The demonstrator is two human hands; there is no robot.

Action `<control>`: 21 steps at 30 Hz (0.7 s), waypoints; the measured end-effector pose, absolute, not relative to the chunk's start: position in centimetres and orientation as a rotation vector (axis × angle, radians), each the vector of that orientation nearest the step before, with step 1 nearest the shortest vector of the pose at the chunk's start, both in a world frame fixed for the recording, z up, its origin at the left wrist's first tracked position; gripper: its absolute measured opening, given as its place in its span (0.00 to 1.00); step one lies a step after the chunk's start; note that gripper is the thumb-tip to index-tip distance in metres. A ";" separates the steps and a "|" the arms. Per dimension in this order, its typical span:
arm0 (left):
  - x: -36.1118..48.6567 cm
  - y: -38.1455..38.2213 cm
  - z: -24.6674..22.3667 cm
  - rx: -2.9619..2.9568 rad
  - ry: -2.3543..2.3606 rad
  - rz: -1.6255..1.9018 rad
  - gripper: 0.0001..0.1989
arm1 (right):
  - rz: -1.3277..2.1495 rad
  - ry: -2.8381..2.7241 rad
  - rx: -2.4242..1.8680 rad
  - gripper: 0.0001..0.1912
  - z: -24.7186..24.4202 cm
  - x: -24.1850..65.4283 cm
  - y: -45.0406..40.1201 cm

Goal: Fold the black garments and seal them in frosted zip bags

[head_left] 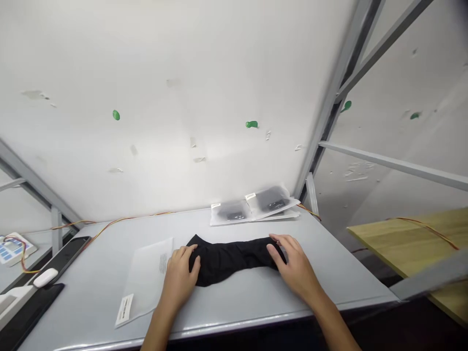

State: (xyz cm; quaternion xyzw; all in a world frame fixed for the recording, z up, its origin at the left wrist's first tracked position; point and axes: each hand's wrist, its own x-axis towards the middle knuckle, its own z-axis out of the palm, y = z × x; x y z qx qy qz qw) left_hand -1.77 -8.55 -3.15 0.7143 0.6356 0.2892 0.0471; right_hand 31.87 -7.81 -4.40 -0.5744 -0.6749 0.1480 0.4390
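Note:
A black cloth garment (234, 258) lies lengthwise across the grey table, folded into a long, slightly creased strip; its exact kind I cannot make out. At its left end, my left hand (181, 270) has its fingers and thumb curled over the fabric. My right hand (295, 265) grips the other end, thumb at the near side and fingers at the far side. Beside my left hand lies a frosted plastic bag (142, 275) with a white label at its lower corner, partly behind my left forearm.
Against the back wall lie several frosted bags (234, 210) with dark contents. A white earbud case (46, 278) rests on a dark phone-like slab at the left. Red and yellow wires (120, 220) run along the table (248, 304). A wooden board (413, 239) is at the right behind metal frame bars.

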 end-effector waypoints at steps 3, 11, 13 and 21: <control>-1.6 -8.2 -3.3 2.180 1.896 0.922 0.15 | 0.449 -1.861 -1.389 0.25 -3.7 31.2 -9.0; -1.8 -9.0 -0.8 2.042 1.729 1.111 0.11 | 0.325 -2.000 -1.200 0.16 -4.7 32.3 -9.2; -1.7 -9.6 0.6 1.973 1.681 1.138 0.11 | 0.369 -1.961 -1.195 0.15 -4.0 32.8 -9.0; -2.6 -15.7 2.1 2.240 1.463 0.933 0.09 | 0.572 -1.963 -1.247 0.14 -3.0 35.7 -12.5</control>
